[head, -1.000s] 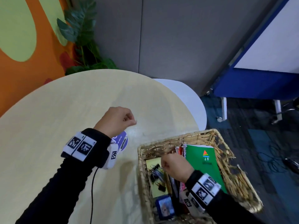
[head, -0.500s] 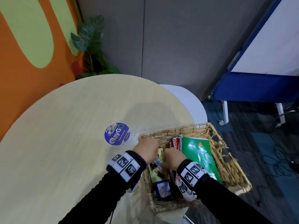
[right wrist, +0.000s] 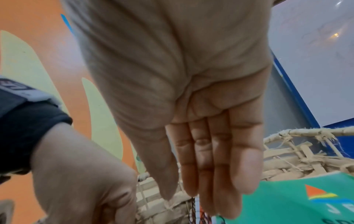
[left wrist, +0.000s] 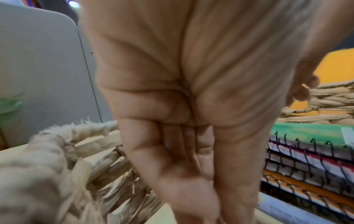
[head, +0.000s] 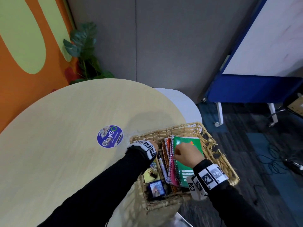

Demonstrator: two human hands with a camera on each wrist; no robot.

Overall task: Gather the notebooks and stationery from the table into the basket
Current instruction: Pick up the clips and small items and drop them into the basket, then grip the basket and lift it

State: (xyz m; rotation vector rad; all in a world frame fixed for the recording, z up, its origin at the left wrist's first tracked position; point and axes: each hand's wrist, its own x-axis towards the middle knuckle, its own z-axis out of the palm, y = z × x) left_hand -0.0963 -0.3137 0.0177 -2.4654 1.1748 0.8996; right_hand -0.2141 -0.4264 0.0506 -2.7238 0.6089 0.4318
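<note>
Several spiral notebooks (head: pixel 168 161) stand on edge, packed side by side in the basket (head: pixel 218 159), with orange, pink and green (head: pixel 186 172) covers; the green one lies outermost, toward the right wall. Left of them a white pen (head: pixel 161 163) lies along the basket floor, with black clips (head: pixel 151 173) on a yellow pad (head: pixel 147 176) and a small blue box (head: pixel 157 189) at the near end. The basket sits at the right edge of the round bench (head: pixel 65 145), its near corner overhanging the rim. A purple sticker (head: pixel 109 136) lies on the bench just left of the basket.

The left hand (head: pixel 153 145) is inside the basket's far left corner, fingers (left wrist: pixel 184 159) pointing down and held together; whether its grip has anything, I cannot tell. The right hand (head: pixel 188 154) rests over the green notebook's spiral edge; from the wrist its fingers (right wrist: pixel 216 159) are straight and together, clasping nothing.

Wide bare bench spreads left of the basket. Beyond the right rim the floor (head: pixel 262 161) drops away.
</note>
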